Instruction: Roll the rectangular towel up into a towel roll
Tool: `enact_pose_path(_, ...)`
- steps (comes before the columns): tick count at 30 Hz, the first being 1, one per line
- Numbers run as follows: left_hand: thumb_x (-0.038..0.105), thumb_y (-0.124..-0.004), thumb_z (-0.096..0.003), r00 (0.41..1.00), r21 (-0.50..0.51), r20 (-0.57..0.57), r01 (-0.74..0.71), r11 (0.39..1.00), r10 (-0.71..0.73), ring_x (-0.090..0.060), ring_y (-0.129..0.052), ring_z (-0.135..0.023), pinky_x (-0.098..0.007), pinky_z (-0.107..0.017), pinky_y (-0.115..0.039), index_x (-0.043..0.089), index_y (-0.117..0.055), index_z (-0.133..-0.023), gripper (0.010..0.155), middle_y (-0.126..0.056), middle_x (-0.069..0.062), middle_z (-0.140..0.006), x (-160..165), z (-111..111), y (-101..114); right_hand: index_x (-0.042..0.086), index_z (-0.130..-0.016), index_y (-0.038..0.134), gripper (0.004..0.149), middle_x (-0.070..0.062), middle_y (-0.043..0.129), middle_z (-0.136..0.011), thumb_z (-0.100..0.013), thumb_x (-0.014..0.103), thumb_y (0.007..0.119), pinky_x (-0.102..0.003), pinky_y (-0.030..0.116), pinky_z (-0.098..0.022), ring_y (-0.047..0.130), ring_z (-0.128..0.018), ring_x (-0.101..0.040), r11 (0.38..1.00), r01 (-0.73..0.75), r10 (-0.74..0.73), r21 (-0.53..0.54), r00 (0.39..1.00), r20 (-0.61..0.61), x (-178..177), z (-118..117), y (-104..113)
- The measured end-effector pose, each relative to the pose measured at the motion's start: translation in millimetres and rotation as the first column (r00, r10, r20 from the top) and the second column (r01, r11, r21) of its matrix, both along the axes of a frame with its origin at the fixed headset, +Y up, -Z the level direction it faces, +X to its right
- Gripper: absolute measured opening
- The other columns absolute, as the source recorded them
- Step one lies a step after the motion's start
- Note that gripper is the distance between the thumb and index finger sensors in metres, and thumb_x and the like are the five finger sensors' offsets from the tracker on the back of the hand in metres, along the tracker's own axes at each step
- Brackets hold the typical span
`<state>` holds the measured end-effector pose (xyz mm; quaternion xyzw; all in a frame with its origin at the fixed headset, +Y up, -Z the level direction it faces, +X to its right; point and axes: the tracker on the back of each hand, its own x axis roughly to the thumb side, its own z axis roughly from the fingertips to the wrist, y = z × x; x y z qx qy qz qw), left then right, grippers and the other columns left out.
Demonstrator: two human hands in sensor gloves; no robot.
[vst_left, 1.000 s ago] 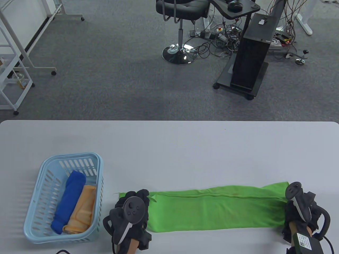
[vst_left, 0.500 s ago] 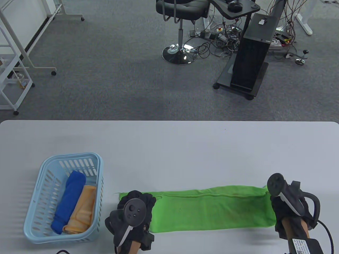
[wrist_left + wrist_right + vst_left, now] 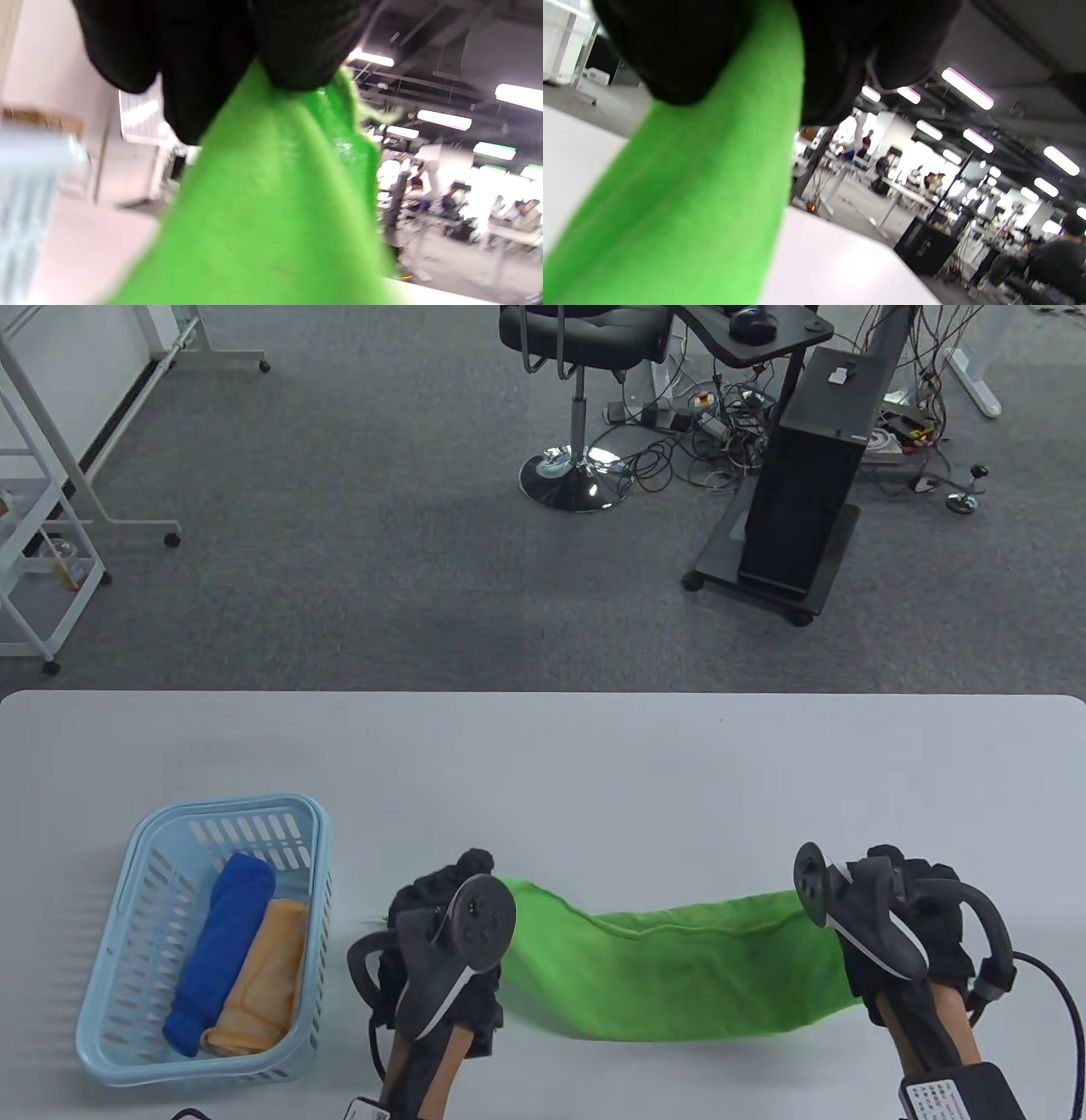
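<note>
- Table view: the green towel [image 3: 679, 980] hangs as a slack band between the left hand [image 3: 441, 950] and the right hand [image 3: 899, 933], near the front edge of the table [image 3: 543, 763]; its middle sags toward the tabletop, though I cannot tell whether it touches. The risk, as I judge it, is that the folded layers slide apart while the cloth is lifted, leaving a crooked strip that rolls into a cone. An uneven pull from one hand could cause that. The basket [image 3: 204, 942], holding a blue roll [image 3: 222, 950] and an orange roll [image 3: 259, 976], sits just left of the left hand; a wide swing could knock it.
- Left wrist view: the gloved fingers [image 3: 297, 46] are pressed together on the towel's end, pinching it from above. The picture is blurred, and a thin grip on one corner could slip.
- Right wrist view: the fingers [image 3: 840, 55] curl round the other end of the towel, gripping it firmly; how much cloth lies inside the grip I cannot tell.
</note>
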<state>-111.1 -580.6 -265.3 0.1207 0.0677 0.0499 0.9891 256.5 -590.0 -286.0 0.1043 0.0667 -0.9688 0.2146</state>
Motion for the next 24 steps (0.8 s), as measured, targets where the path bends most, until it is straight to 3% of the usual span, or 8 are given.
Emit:
enact_pose_path(2,0.028,-0.085,-0.0401,0.997,-0.003,-0.039,0.062,0.998,-0.062,-0.028,-0.103,-0.076,-0.053,-0.06,-0.077,0.023,-0.078,-0.083,0.043,-0.102,0.0,-0.074,-11.8,-6.8,25.8,0.027,-0.07,0.096,0.048,0.0,0.09,-0.064,-0.026,0.039,0.083,-0.053,0.072,-0.059,0.096,-0.057,-0.024,0.998,0.016,-0.016,0.057,1.0,0.012,10.3,3.1,11.0)
enact_pose_path(5,0.028,-0.087,-0.0392,0.994,0.068,-0.107,0.021,0.997,-0.013,-0.029,-0.102,-0.075,-0.055,-0.06,-0.076,0.025,-0.077,-0.082,0.043,-0.101,0.001,-0.074,-45.7,-10.4,70.6,0.026,-0.07,0.097,0.049,-0.001,0.092,-0.063,-0.026,0.042,0.08,-0.053,0.074,-0.058,0.098,-0.056,-0.025,0.985,0.067,-0.079,0.159,0.994,0.073,44.9,8.9,22.0)
enact_pose_path(9,0.033,-0.09,-0.0365,0.982,0.168,-0.19,0.038,0.985,-0.005,-0.028,-0.104,-0.071,-0.055,-0.059,-0.077,0.028,-0.082,-0.076,0.041,-0.103,0.001,-0.069,-86.4,-2.5,96.2,0.026,-0.07,0.097,0.049,-0.001,0.092,-0.063,-0.026,0.04,0.081,-0.052,0.074,-0.058,0.098,-0.056,-0.024,0.988,0.031,-0.058,0.152,0.981,0.183,79.5,11.7,12.4)
enact_pose_path(13,0.035,-0.087,-0.0379,0.956,0.175,-0.289,0.007,0.985,0.045,-0.027,-0.106,-0.065,-0.055,-0.057,-0.078,0.028,-0.084,-0.074,0.037,-0.106,0.0,-0.062,-126.4,2.6,94.0,0.027,-0.068,0.098,0.048,-0.001,0.092,-0.062,-0.027,0.041,0.078,-0.052,0.074,-0.057,0.098,-0.055,-0.024,0.981,0.021,-0.071,0.191,0.963,0.26,104.1,17.8,0.2)
enact_pose_path(17,0.036,-0.084,-0.0372,0.943,0.137,-0.32,-0.046,0.99,0.088,-0.024,-0.11,-0.056,-0.054,-0.053,-0.082,0.027,-0.087,-0.074,0.038,-0.109,0.001,-0.053,-151.8,1.2,75.7,0.026,-0.066,0.098,0.05,-0.001,0.093,-0.059,-0.028,0.044,0.072,-0.053,0.075,-0.056,0.098,-0.053,-0.025,0.948,0.183,-0.258,0.259,0.921,0.294,120.1,23.6,0.2)
enact_pose_path(21,0.033,-0.082,-0.0404,0.956,0.046,-0.269,-0.108,0.993,0.117,-0.027,-0.105,-0.062,-0.057,-0.057,-0.077,0.03,-0.087,-0.085,0.045,-0.104,-0.001,-0.057,-143.4,-6.5,56.7,0.026,-0.073,0.094,0.05,-0.003,0.085,-0.071,-0.031,0.041,0.073,-0.055,0.07,-0.06,0.091,-0.064,-0.028,0.904,0.365,-0.419,0.222,0.859,0.294,119.0,20.1,4.7)
enact_pose_path(24,0.033,-0.082,-0.0407,0.966,-0.008,-0.234,-0.113,0.994,0.108,-0.028,-0.104,-0.066,-0.057,-0.058,-0.076,0.033,-0.094,-0.078,0.039,-0.103,0.0,-0.059,-129.7,-14.3,49.6,0.028,-0.076,0.088,0.046,-0.004,0.074,-0.081,-0.033,0.034,0.075,-0.055,0.066,-0.062,0.084,-0.069,-0.029,0.879,0.442,-0.477,0.181,0.829,0.292,110.6,15.6,5.8)
